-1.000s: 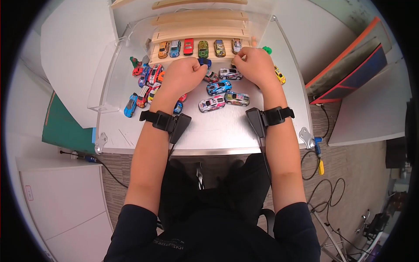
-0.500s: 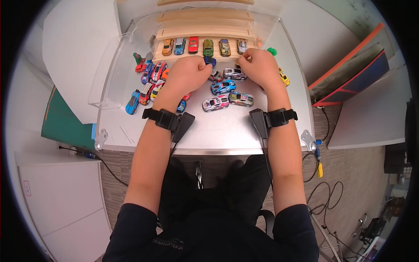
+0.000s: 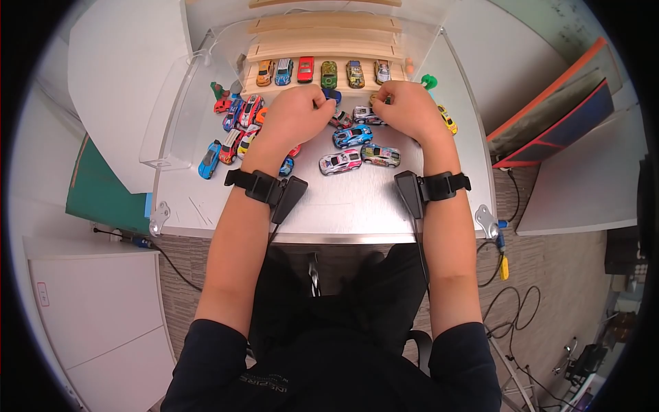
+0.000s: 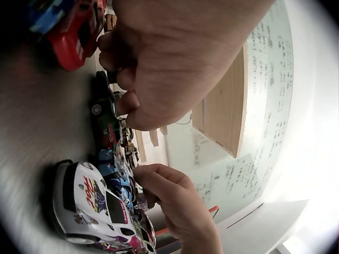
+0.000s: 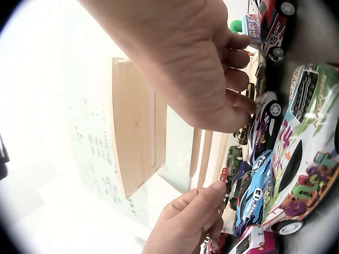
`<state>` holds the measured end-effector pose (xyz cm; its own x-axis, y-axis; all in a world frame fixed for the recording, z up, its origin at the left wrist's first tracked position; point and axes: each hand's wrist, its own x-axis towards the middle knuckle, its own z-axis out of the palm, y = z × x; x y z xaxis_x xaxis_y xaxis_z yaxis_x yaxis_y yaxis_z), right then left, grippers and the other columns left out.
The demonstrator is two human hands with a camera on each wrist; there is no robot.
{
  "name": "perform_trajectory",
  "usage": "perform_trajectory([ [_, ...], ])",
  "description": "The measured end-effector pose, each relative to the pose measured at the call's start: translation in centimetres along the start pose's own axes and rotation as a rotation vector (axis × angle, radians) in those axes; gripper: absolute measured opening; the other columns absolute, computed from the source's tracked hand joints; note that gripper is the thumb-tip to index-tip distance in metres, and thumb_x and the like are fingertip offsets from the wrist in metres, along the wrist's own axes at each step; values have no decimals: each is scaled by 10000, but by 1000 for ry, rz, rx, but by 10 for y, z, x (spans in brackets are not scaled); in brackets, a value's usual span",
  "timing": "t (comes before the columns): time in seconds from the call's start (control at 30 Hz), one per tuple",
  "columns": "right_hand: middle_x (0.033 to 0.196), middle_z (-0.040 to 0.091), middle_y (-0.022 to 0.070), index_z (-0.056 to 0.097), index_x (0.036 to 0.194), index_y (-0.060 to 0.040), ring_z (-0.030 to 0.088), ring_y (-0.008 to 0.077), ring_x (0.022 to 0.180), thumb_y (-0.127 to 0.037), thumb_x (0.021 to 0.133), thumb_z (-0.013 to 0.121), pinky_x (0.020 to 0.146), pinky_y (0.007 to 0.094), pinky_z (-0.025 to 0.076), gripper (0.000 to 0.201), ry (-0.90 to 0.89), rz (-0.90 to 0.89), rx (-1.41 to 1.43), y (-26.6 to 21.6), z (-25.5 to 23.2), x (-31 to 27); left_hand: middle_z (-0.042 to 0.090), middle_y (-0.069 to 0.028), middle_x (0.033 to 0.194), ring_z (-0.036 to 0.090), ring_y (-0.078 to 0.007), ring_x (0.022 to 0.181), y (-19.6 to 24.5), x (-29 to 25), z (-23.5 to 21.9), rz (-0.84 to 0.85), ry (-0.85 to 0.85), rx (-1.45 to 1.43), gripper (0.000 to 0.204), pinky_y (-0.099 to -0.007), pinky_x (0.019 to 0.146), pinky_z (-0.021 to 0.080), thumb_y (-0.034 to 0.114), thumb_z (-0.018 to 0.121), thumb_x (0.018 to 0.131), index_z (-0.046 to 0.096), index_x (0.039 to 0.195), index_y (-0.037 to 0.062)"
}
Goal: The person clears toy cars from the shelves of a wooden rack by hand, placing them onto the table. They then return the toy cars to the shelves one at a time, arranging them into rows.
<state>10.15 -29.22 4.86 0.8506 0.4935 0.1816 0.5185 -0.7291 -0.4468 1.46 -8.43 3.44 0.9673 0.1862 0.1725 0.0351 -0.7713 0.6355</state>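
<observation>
My left hand point(image 3: 295, 117) hovers among the toy cars with its fingers curled and its thumb tip close to the index finger. A dark blue toy car point(image 3: 332, 95) lies just beyond its fingertips. The right hand point(image 3: 412, 113) mirrors it, fingers bent, beside a white and black toy car point(image 3: 369, 115). No object shows between the fingers of either hand; the right wrist view shows the left hand point(image 5: 185, 219) from the side. Between the hands and nearer the body lie a light blue racing car point(image 3: 352, 136), a white and pink car point(image 3: 340, 162) and a patterned car point(image 3: 380, 155).
A wooden stepped rack point(image 3: 322, 48) stands at the back, with a row of toy cars on its lowest step. More cars, including a blue one point(image 3: 209, 160), crowd the left side. A yellow car point(image 3: 447, 120) lies right. Clear plastic panels point(image 3: 167, 137) stand around.
The head view has shifted slightly, moving the scene a little to the right. Both hands stay over nearly the same spots, with small finger movements. The cars keep their places.
</observation>
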Motion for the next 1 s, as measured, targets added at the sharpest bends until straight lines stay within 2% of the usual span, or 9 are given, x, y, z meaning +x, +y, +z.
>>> perform_trajectory([
  [0.13,792,716,171,754,821,-63,697,341,780,-238,788,637,754,427,555,213,16,-44,34,-1,2,1,674,-152,694,665,-319,671,4,0,-2,-36,-29,13,271,-419,642,515,311,680,854,713,845,42],
  [0.2,760,703,155,743,840,-38,676,296,730,-244,797,650,704,397,532,230,-16,-41,61,-2,2,0,562,-34,578,513,-147,525,0,0,1,-22,-9,-2,255,-338,515,394,316,685,871,700,881,62],
  [0.33,729,694,131,731,845,-9,653,238,682,-232,796,674,650,356,507,235,-106,-64,157,2,5,-1,568,-36,594,518,-151,536,-5,1,3,96,26,-17,257,-337,523,401,310,678,866,713,929,63],
  [0.53,697,682,108,722,821,-6,630,194,640,-239,785,694,626,327,499,238,-236,18,199,2,2,0,572,-32,596,526,-151,540,4,-1,-4,-8,-89,49,272,-328,528,408,314,671,856,717,945,61],
  [0.6,691,680,102,723,826,-6,627,187,633,-241,786,695,622,323,498,240,-261,32,198,-1,0,0,663,-123,645,652,-267,610,11,-3,-7,-43,-126,27,281,-387,600,503,316,655,835,734,900,54],
  [0.67,766,715,165,754,846,-21,694,305,736,-286,764,696,722,380,557,284,-193,60,304,-3,-2,-1,658,-125,634,647,-266,595,8,-3,-6,-22,-110,25,277,-384,592,501,313,654,835,731,889,53],
  [0.73,768,716,167,755,842,-26,693,314,740,-291,778,676,717,392,558,284,-70,33,248,0,0,1,653,-126,623,643,-265,580,4,-2,-3,-2,-95,23,273,-382,584,499,311,653,835,728,878,52],
  [0.8,771,717,168,757,837,-31,693,324,744,-296,793,655,713,404,558,287,52,4,192,2,2,2,588,-34,588,525,-137,526,1,-1,-1,-10,-110,-12,266,-318,522,408,295,663,852,710,899,38],
  [1.0,769,721,149,766,830,-62,696,326,746,-325,809,623,697,430,556,300,103,98,44,3,-1,4,597,-38,602,532,-144,539,2,0,-1,-17,-121,-2,276,-323,533,413,308,668,861,709,893,37],
])
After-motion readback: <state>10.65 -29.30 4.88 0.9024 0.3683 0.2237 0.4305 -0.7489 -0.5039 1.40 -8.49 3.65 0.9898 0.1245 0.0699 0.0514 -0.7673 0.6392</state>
